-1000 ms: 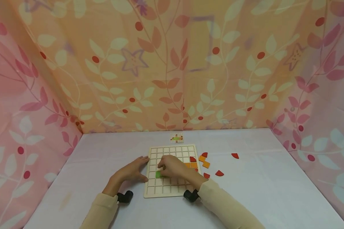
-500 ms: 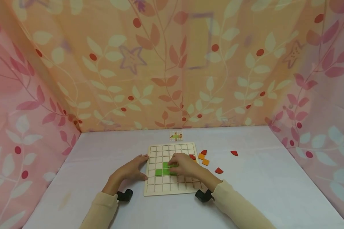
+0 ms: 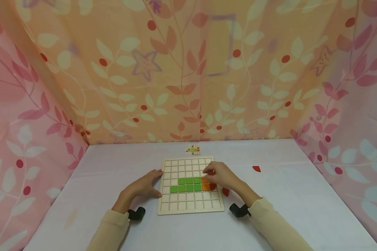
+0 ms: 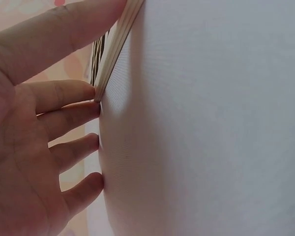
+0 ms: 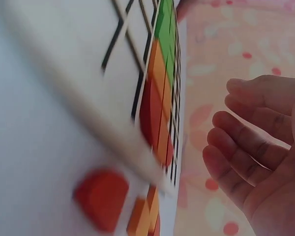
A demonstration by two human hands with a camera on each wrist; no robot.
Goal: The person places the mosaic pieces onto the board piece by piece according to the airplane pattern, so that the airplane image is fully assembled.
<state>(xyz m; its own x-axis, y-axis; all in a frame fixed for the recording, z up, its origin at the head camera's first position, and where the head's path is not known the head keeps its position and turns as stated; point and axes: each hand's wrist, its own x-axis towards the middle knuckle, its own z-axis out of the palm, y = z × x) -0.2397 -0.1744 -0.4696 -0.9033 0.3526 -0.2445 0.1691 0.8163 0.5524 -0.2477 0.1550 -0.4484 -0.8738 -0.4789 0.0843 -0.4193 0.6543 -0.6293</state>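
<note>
Board [image 3: 190, 205]: one, flat on the desk [image 3: 113, 164].
Left hand [image 3: 144, 184]: fingers spread, touching the board's left edge.
Right hand [image 3: 223, 176]: fingers loosely extended, apparently pinching nothing; I see it has shifted rightward off the greens, so I judge that block laid.
Picture card [image 3: 193, 149]: one, behind the board.
Green squares [image 3: 190, 188]: seven, rows of three and four.
Orange squares [image 3: 205, 187]: two showing on-board from my head view.
Loose red wedges [image 3: 256, 169]: two there, right of the board.

Board [image 3: 182, 205]: pale wood, grid lines. Green squares [image 3: 190, 188], orange squares [image 3: 205, 187], red wedges [image 3: 256, 168]. Card [image 3: 193, 149] whitish; print tiny, looks green and red. Table [image 3: 188, 233] white. Backdrop [image 3: 188, 69] orange-yellow, cream and coral leaves, red dots. Side drapes [image 3: 6, 139] pink. Sleeves [image 3: 108, 230] beige.
</note>
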